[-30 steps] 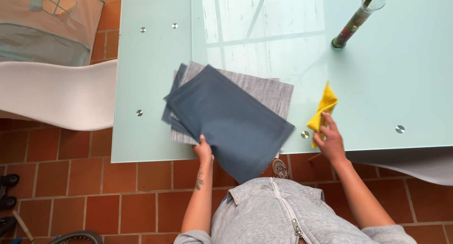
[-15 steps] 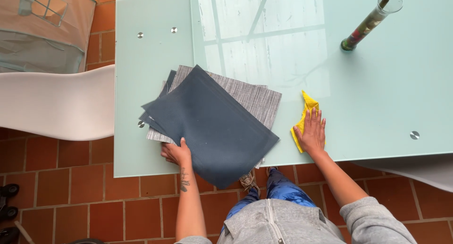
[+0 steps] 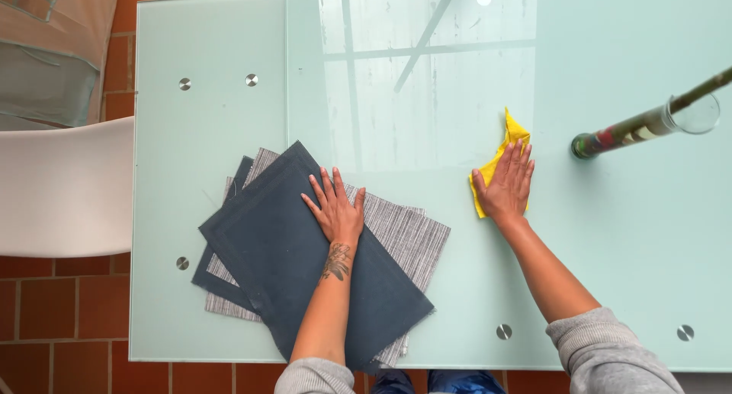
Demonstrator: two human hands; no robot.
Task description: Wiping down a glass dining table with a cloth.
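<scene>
— While the left hand (image 3: 335, 211) lies flat, fingers spread, on the dark placemat (image 3: 305, 257), where is the cloth?

— Under the right hand (image 3: 505, 188), palm pressed on the yellow cloth (image 3: 509, 131), to the mats' right on the glass counter (image 3: 610, 234). The placemat's long axis runs diagonally toward the near edge; the vase (image 3: 640, 126) lies just beyond.

a pale green glass tabletop (image 3: 610, 234) with round metal fittings is carrying everything. a fanned stack of placemats (image 3: 282, 264), dark blue over grey woven ones, is lying on its near left part. a yellow cloth (image 3: 509, 135) is lying near the middle, and a tall glass vase (image 3: 648, 126) is standing to the right, well apart from the mats.
</scene>
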